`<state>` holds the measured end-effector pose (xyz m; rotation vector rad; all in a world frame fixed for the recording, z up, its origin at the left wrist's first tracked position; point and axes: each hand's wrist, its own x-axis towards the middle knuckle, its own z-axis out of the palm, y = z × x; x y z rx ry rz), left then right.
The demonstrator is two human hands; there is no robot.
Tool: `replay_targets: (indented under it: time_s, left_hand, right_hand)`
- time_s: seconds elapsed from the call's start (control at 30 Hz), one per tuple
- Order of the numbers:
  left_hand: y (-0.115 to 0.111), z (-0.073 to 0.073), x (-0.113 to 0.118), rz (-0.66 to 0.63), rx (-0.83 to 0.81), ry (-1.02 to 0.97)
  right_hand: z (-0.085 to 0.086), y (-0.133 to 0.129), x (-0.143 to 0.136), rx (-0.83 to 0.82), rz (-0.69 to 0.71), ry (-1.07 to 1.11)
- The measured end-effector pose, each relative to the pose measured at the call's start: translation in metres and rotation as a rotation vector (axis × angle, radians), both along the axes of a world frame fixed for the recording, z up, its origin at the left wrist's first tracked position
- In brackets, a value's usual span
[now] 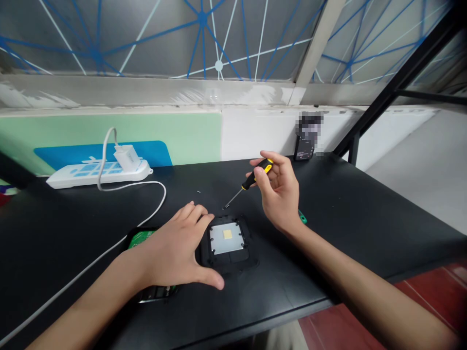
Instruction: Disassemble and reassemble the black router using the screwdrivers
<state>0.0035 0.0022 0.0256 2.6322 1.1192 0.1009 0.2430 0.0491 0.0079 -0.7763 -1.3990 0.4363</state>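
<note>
My right hand (279,189) grips a black and yellow screwdriver (251,180), its thin shaft slanting down to the left. A tiny dark piece, perhaps a screw, shows at the tip, just beyond the far edge of a black square housing (233,260). Inside that housing lies a silver plate (219,243) with a pale yellow square (227,234) in its middle and several dark screws round its edge. My left hand (178,248) spreads its fingers and thumb along the housing's left side. Beneath that hand, a black case with a green circuit board (141,237) is partly hidden.
A white power strip (98,175) with a plugged-in charger (127,158) stands at the back left. Its white cable (160,204) curves across the black table. A phone (305,146) leans against the wall. A green handle (302,217) shows behind my right wrist.
</note>
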Motion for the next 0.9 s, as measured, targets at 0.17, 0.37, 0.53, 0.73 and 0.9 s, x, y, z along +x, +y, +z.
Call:
replay_targets:
  time_s: [0.17,0.37,0.53,0.73,0.9]
  left_hand:
    - [0.0022,0.0024,0.0002,0.014,0.018,-0.031]
    - [0.0023,0.0020,0.0013,0.005,0.005,-0.037]
    - [0.0018,-0.0002,0.0019,0.019,-0.035,-0.013]
    - [0.0009,0.0022,0.0026,0.015,-0.044,-0.018]
    - [0.0017,0.0032,0.0040,0.000,-0.035,-0.024]
  right_hand:
    - [-0.0033,-0.0001,-0.0009,-0.020,0.017,-0.004]
    - [-0.0061,-0.0001,-0.0024,-0.020,0.024,-0.025]
    - [-0.0050,-0.0021,-0.0040,-0.045,0.025,-0.017]
    - [-0.0025,-0.0040,-0.0053,-0.062,0.048,0.026]
    - [-0.0020,-0.0041,-0.0058,-0.061,0.053,0.031]
